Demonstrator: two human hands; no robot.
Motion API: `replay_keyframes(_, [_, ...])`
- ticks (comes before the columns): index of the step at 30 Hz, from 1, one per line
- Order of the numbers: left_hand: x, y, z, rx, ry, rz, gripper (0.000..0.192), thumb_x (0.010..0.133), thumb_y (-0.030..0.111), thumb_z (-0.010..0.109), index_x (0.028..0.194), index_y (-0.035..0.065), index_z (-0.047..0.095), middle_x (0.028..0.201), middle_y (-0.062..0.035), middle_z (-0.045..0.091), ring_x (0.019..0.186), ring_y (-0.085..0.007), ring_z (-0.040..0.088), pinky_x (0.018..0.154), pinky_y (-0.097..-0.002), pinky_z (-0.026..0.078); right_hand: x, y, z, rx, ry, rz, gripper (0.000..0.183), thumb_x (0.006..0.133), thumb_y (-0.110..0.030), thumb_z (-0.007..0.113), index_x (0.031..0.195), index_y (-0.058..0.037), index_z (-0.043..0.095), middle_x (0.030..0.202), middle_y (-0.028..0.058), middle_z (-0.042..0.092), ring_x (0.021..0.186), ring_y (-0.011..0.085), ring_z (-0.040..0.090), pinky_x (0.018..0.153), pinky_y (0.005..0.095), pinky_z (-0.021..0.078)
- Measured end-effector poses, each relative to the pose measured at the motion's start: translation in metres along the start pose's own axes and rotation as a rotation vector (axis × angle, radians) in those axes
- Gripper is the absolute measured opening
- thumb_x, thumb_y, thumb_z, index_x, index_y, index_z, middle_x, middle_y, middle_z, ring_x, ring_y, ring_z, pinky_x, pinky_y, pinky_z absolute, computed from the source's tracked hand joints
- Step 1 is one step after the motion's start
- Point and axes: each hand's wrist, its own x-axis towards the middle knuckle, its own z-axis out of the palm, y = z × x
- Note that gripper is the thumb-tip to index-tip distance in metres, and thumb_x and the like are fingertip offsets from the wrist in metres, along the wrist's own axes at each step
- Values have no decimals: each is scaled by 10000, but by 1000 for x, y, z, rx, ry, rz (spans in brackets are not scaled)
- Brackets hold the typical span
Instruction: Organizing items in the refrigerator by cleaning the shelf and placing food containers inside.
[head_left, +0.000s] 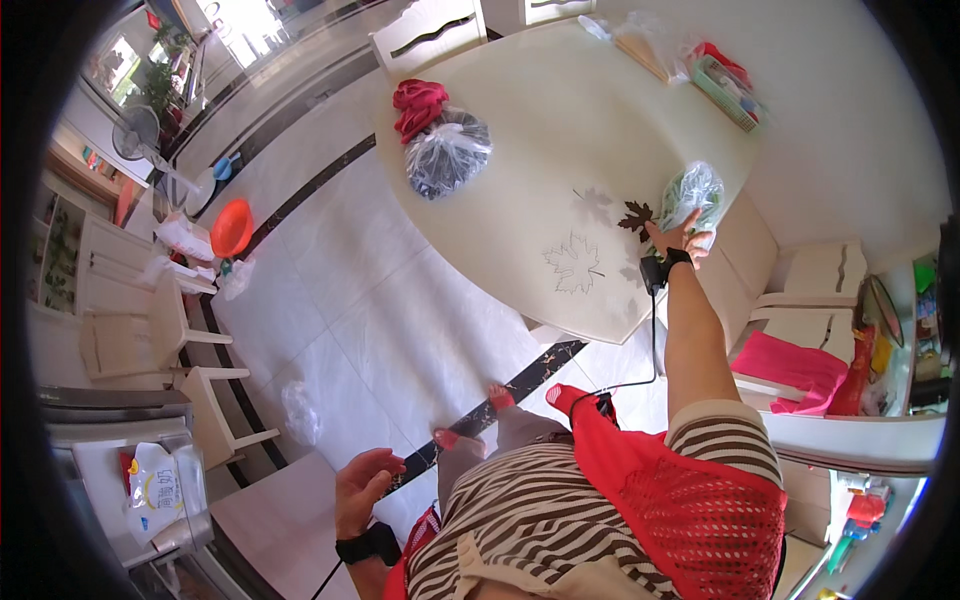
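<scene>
My right hand (679, 238) reaches over the right edge of the cream table (517, 202). Its fingers are spread at the near side of a clear plastic bag (697, 187) with something green inside; no firm grip on the bag shows. A dark leaf motif (636, 217) decorates the tabletop just left of the thumb. My left hand (366, 484) hangs low over the floor at my side, empty, with its fingers loosely curved. Across the table, a knotted clear bag of dark contents (448, 156) sits beside a crumpled dark-pink cloth or bag (418, 109).
A green basket (724, 94) stands by the wall, near a clear bag with wooden sticks (645, 56). White chairs (217, 405) line the left side. An orange basin (232, 227) and a plastic bag (301, 412) are on the floor. A black cable (654, 337) hangs from my right wrist.
</scene>
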Motion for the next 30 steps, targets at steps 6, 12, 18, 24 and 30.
replay_keyframes(6, [11,20,16,52,-41,0,330,836,96,627,1141,-29,600,999,-154,678,918,-236,659,859,-354,509,29,6,37,32,21,-100,932,765,-559,646,1504,-341,121,1524,253,94,1287,493,307,1014,567,351])
replay_keyframes(12, [17,22,22,51,-129,-16,352,856,53,635,1189,-42,570,1043,-143,668,981,-204,635,897,-331,494,-11,17,71,51,193,-452,635,821,-221,555,1425,-260,362,1458,245,252,1150,498,407,997,515,373])
replay_keyframes(18, [23,14,25,4,-173,-19,345,860,98,644,1177,-26,586,1020,-132,680,968,-216,641,888,-348,486,-83,19,107,10,219,-843,684,793,-162,606,1433,-200,365,1428,225,270,1129,472,391,943,527,423])
replay_keyframes(24, [43,12,26,32,-276,13,323,879,62,626,1185,-27,583,1054,-130,670,992,-207,630,908,-353,486,-128,-39,55,-1,-170,-831,846,764,-400,702,1465,-170,287,1476,277,187,1258,517,298,1025,617,279])
replay_keyframes(30, [74,13,-2,57,-344,45,324,885,60,626,1194,-29,579,1046,-125,667,999,-205,625,915,-357,491,-168,-102,-3,-66,126,-1052,773,784,-395,693,1415,-98,361,1434,297,276,1256,506,339,1032,593,275])
